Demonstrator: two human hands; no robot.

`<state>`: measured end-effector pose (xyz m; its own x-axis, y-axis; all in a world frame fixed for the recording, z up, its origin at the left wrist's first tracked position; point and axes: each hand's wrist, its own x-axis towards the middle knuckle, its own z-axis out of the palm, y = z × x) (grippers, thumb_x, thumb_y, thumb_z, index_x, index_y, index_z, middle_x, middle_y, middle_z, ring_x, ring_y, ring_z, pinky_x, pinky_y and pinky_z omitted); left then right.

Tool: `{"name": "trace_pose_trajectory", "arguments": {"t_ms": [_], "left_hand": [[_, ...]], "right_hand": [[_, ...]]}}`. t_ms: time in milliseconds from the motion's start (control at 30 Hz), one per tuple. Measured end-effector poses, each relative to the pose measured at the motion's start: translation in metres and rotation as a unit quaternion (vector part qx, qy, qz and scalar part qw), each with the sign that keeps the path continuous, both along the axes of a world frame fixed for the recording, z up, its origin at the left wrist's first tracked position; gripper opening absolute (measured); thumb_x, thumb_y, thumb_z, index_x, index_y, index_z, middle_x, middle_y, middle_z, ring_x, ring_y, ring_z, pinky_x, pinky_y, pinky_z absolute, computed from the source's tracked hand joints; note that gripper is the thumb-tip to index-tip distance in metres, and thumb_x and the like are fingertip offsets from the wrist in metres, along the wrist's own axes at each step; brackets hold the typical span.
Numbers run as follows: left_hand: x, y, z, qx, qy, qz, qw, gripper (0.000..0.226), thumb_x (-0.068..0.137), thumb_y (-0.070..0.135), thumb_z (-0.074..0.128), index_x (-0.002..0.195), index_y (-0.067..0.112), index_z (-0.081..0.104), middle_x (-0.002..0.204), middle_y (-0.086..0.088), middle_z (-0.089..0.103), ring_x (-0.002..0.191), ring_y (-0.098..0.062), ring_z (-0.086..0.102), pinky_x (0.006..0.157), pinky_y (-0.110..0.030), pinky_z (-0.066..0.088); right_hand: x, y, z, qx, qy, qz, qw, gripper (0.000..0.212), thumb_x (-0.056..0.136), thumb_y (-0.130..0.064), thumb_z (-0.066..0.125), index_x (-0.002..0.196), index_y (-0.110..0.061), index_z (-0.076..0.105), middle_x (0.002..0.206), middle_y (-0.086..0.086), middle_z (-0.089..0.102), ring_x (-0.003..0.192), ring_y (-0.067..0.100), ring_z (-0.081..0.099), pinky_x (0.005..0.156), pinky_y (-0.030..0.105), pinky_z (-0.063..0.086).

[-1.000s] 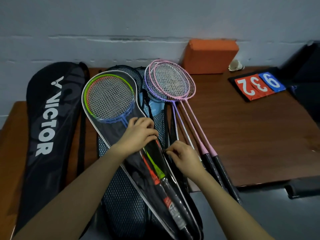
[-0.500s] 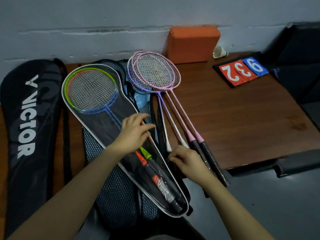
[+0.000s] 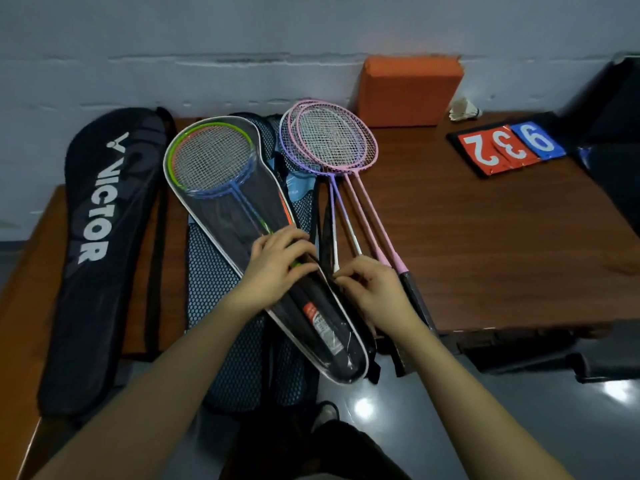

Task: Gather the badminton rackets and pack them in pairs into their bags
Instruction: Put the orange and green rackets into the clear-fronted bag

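A clear racket bag (image 3: 221,216) with white trim lies slanted on the table, on top of a blue mesh bag (image 3: 221,306). Inside it are a green-orange racket and a blue one (image 3: 213,161). My left hand (image 3: 280,263) grips the bag's narrow neck, fingers curled over the shafts. At the bag's right edge beside it, my right hand (image 3: 375,292) pinches something small, apparently the zip. Pink and purple rackets (image 3: 332,140) lie loose to the right, their handles under my right hand. A black Victor bag (image 3: 93,244) lies at the left.
An orange block (image 3: 408,91) and a shuttlecock (image 3: 462,109) stand at the back by the wall. A score flipper (image 3: 505,147) with red and blue numbers lies at the right. Dark chairs (image 3: 616,140) border the wooden table (image 3: 485,258) on the right.
The clear bag now lies further up the table, with its lower end in view. My right hand has closed in on my left at the bag's edge.
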<state>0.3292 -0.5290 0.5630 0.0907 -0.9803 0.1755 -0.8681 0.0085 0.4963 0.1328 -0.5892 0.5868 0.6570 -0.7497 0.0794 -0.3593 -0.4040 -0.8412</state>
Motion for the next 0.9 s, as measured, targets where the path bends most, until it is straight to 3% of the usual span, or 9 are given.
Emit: {"name": "trace_pose_trajectory", "arguments": {"t_ms": [300, 367, 467, 567, 700, 833, 900], "left_hand": [[-0.015, -0.051, 0.008, -0.001, 0.026, 0.092, 0.995, 0.02, 0.087, 0.033, 0.059, 0.105, 0.026, 0.062, 0.125, 0.007, 0.049, 0.124, -0.011, 0.038, 0.102, -0.036, 0.013], [-0.025, -0.051, 0.01, 0.01, -0.006, 0.076, 0.997, 0.026, 0.089, 0.026, 0.057, 0.116, 0.025, 0.059, 0.132, 0.003, 0.047, 0.129, -0.016, 0.036, 0.103, -0.039, 0.016], [-0.042, -0.033, 0.007, 0.001, -0.049, -0.034, 0.998, 0.034, 0.091, 0.026, 0.049, 0.125, 0.028, 0.053, 0.138, 0.003, 0.046, 0.137, -0.022, 0.029, 0.102, -0.042, 0.017], [-0.058, -0.013, 0.006, 0.011, -0.062, -0.096, 0.993, 0.029, 0.093, 0.036, 0.047, 0.12, 0.03, 0.056, 0.133, 0.011, 0.05, 0.136, -0.016, 0.03, 0.103, -0.037, 0.012], [-0.057, -0.019, 0.009, -0.022, -0.133, -0.102, 0.986, 0.033, 0.087, 0.046, 0.038, 0.102, 0.028, 0.062, 0.109, 0.013, 0.062, 0.12, -0.019, 0.05, 0.091, -0.034, 0.02], [-0.057, -0.033, 0.016, -0.059, -0.054, -0.061, 0.995, 0.034, 0.086, 0.049, 0.041, 0.092, 0.026, 0.065, 0.099, 0.013, 0.064, 0.112, -0.012, 0.044, 0.089, -0.032, 0.023], [-0.061, -0.042, 0.023, -0.078, -0.024, -0.044, 0.996, 0.033, 0.085, 0.048, 0.045, 0.089, 0.024, 0.067, 0.095, 0.01, 0.065, 0.108, -0.015, 0.048, 0.092, -0.037, 0.029]], "right_hand": [[-0.07, 0.001, -0.006, 0.002, 0.004, -0.099, 0.995, 0.009, 0.083, -0.002, 0.065, 0.082, -0.009, 0.069, 0.08, -0.002, 0.063, 0.078, 0.007, 0.059, 0.069, 0.016, 0.045], [-0.073, 0.003, -0.009, -0.007, -0.009, -0.112, 0.994, 0.01, 0.083, -0.001, 0.065, 0.081, -0.009, 0.069, 0.08, 0.002, 0.063, 0.078, 0.008, 0.059, 0.069, 0.017, 0.046], [-0.067, 0.007, -0.008, -0.009, -0.037, -0.118, 0.992, 0.012, 0.082, 0.002, 0.065, 0.079, -0.009, 0.068, 0.078, -0.001, 0.062, 0.077, 0.004, 0.058, 0.07, 0.012, 0.042], [-0.062, 0.006, -0.005, -0.004, -0.049, -0.118, 0.992, 0.009, 0.081, 0.002, 0.065, 0.079, -0.006, 0.069, 0.076, -0.004, 0.061, 0.075, 0.004, 0.057, 0.071, 0.013, 0.042], [-0.065, 0.005, -0.005, -0.006, -0.038, -0.104, 0.994, 0.011, 0.082, 0.0, 0.065, 0.081, -0.009, 0.071, 0.079, -0.005, 0.062, 0.076, 0.002, 0.058, 0.07, 0.014, 0.043], [-0.084, 0.012, -0.007, -0.091, -0.02, -0.142, 0.985, 0.01, 0.083, -0.006, 0.063, 0.082, -0.014, 0.069, 0.078, -0.006, 0.06, 0.074, 0.004, 0.057, 0.066, 0.021, 0.046], [-0.091, 0.016, -0.007, -0.139, -0.016, -0.157, 0.978, 0.008, 0.083, -0.007, 0.062, 0.083, -0.012, 0.068, 0.078, -0.006, 0.058, 0.072, 0.011, 0.057, 0.063, 0.027, 0.047]]}}
